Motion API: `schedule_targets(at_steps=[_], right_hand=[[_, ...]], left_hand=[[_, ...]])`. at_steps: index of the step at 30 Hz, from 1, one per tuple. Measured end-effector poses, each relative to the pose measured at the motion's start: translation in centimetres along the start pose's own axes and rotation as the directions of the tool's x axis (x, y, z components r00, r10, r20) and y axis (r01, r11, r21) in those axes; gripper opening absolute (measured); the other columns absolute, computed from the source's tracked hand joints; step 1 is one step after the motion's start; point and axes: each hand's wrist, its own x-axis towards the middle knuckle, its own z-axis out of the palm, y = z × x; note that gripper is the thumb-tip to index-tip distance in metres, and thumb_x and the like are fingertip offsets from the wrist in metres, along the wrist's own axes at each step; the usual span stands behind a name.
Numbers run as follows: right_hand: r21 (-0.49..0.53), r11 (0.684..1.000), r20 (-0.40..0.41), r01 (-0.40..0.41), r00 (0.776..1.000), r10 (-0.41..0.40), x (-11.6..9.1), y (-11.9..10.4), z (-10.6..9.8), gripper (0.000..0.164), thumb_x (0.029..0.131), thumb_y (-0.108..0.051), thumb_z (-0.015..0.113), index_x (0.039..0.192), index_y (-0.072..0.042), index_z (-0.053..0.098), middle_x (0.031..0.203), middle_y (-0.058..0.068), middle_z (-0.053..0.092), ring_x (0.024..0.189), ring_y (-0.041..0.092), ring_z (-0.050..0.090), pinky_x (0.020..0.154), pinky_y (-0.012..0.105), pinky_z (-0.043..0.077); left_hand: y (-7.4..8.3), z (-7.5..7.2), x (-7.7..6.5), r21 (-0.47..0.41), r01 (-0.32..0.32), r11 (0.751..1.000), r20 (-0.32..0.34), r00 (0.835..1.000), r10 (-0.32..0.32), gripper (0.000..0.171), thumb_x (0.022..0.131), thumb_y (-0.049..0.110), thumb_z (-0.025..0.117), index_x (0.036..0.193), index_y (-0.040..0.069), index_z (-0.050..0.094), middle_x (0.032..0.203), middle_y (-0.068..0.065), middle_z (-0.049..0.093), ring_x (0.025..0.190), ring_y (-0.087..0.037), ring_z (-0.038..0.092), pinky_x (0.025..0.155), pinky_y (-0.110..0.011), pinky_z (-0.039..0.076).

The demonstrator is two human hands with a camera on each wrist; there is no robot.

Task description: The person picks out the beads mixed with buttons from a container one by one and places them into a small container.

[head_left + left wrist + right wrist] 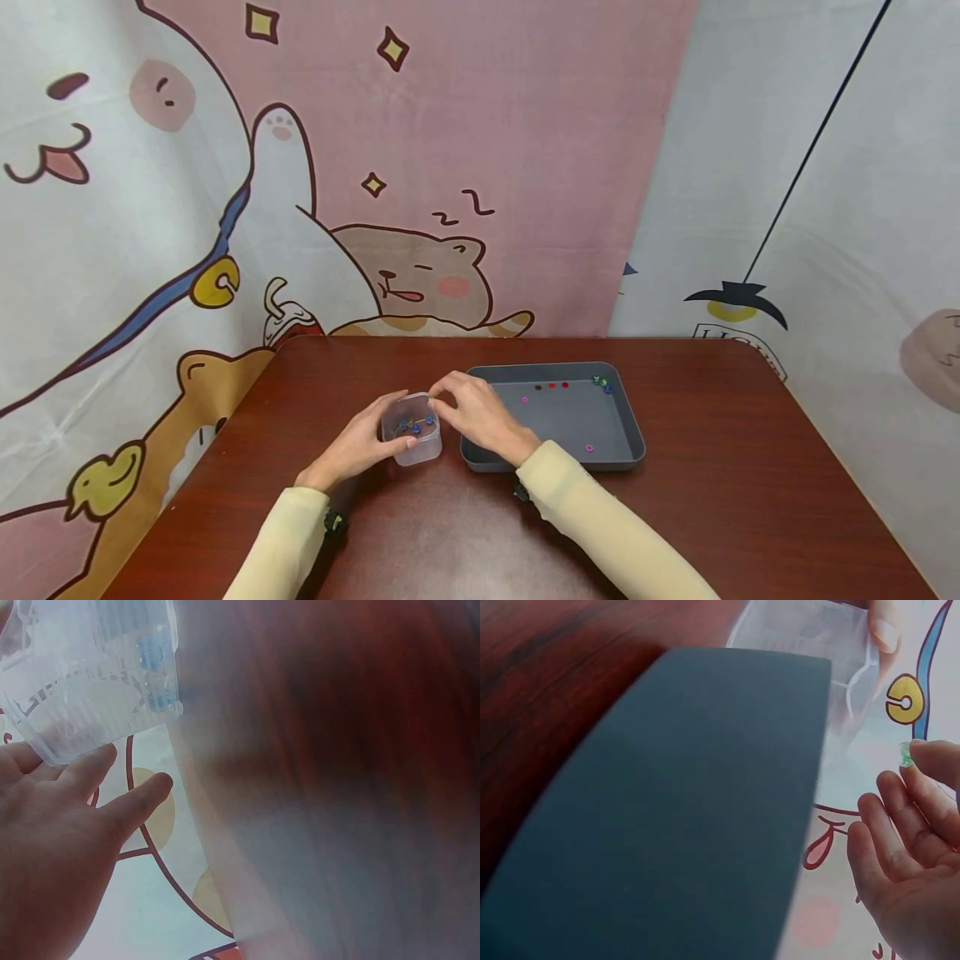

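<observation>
Container (94, 664) partly outside left wrist view

Head view: bright, diffuse light falls evenly on the printed backdrop (570, 133); the polished tabletop (465, 533) returns a pale glare at lower centre, and soft shadows lie beside both sleeves (277, 542). Focus is generally clear, though the small beads (416, 428) lack detail. Left wrist view: the wood smears into reddish streaks under greyish haze; the clear container (82, 682) looks washed out, the left hand (64, 817) dim. Right wrist view: the grey tray (697, 795) is dark and out of focus.
</observation>
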Motion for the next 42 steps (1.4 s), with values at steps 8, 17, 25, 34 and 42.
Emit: schedule_targets(at_steps=[8, 17, 25, 34, 42], right_hand=[[-0.062, 0.998, 0.05, 0.004, 0.999, -0.001, 0.3, 0.2, 0.9, 0.018, 0.1, -0.023, 0.071, 0.112, -0.011, 0.077, 0.112, 0.0, 0.071, 0.103, 0.015, 0.067, 0.088, 0.034, 0.055], [-0.124, 0.992, 0.059, 0.03, 0.998, -0.023, 0.2, 0.3, 1.4, 0.015, 0.1, -0.023, 0.072, 0.109, -0.012, 0.077, 0.111, -0.001, 0.071, 0.103, 0.015, 0.065, 0.089, 0.034, 0.055], [-0.127, 0.991, 0.064, 0.049, 0.997, -0.041, -0.2, 0.6, 1.1, 0.021, 0.099, -0.022, 0.073, 0.115, -0.01, 0.076, 0.116, 0.001, 0.07, 0.107, 0.016, 0.066, 0.091, 0.035, 0.055], [-0.069, 0.997, 0.002, 0.031, 1.0, -0.031, -1.4, 1.2, -1.6, 0.024, 0.1, -0.024, 0.071, 0.121, -0.011, 0.074, 0.123, 0.002, 0.071, 0.114, 0.02, 0.066, 0.095, 0.04, 0.054], [-0.029, 0.999, -0.076, 0.021, 0.997, -0.024, -3.0, 1.7, -5.2, 0.026, 0.102, -0.025, 0.068, 0.123, -0.011, 0.074, 0.13, 0.005, 0.07, 0.122, 0.023, 0.065, 0.1, 0.046, 0.053]], left_hand=[[0.0, 0.0, 0.0, -0.001, -0.007, 1.0, 0.003, 1.0, 0.007, 0.088, 0.088, 0.049, 0.08, 0.157, 0.012, 0.039, 0.152, -0.012, 0.049, 0.125, -0.029, 0.057, 0.105, -0.057, 0.047], [-0.1, 0.0, -0.1, -0.002, -0.012, 1.0, 0.002, 1.0, 0.012, 0.088, 0.089, 0.048, 0.081, 0.157, 0.012, 0.039, 0.151, -0.011, 0.05, 0.122, -0.028, 0.058, 0.103, -0.054, 0.048], [-0.1, 0.1, 0.0, -0.009, -0.007, 1.0, 0.003, 1.0, 0.007, 0.088, 0.088, 0.048, 0.081, 0.157, 0.013, 0.04, 0.152, -0.011, 0.049, 0.125, -0.028, 0.057, 0.105, -0.055, 0.047], [-0.1, -0.1, -0.1, 0.008, -0.024, 1.0, -0.009, 1.0, 0.024, 0.09, 0.087, 0.049, 0.082, 0.157, 0.012, 0.041, 0.151, -0.011, 0.05, 0.126, -0.028, 0.056, 0.106, -0.058, 0.045], [0.1, -0.1, -0.2, 0.004, -0.008, 1.0, -0.004, 1.0, 0.008, 0.09, 0.086, 0.05, 0.082, 0.157, 0.014, 0.041, 0.152, -0.011, 0.049, 0.129, -0.03, 0.054, 0.109, -0.06, 0.043]])
